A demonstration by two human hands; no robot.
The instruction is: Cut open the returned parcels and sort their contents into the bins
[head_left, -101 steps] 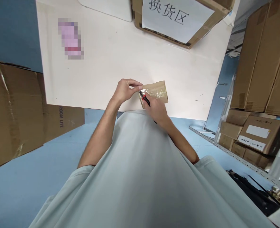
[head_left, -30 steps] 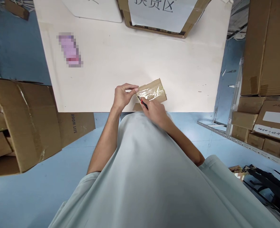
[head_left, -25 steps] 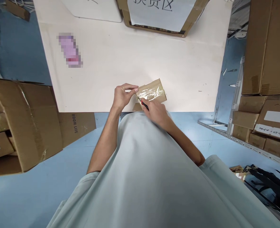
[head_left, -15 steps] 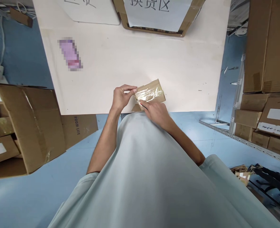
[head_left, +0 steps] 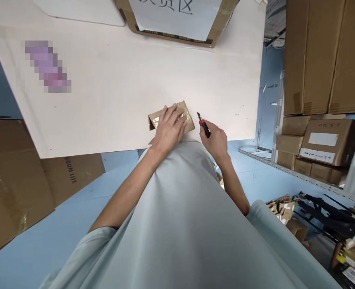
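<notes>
A small brown cardboard box (head_left: 189, 122) wrapped in shiny clear tape lies at the near edge of the white table (head_left: 114, 88). Its left end gapes, with a flap hanging toward me. My left hand (head_left: 169, 127) rests over the top of the box, fingers stretched and slightly apart, covering much of it. To the right, apart from the box, my right hand (head_left: 216, 138) is closed around a black and red utility knife (head_left: 205, 128). Its blade is out and points away from me, up and to the left.
A pixelated purple item (head_left: 47, 66) lies at the table's left. At the far side stands a cardboard box with a white handwritten sheet (head_left: 174, 18). Large cartons (head_left: 11, 180) stand below on the left, and shelved cartons (head_left: 321, 138) on the right.
My left hand has gone from pinching the box's left end to lying over its top. My right hand has drawn away rightward with the knife. The left end is now open. The view has shifted right.
</notes>
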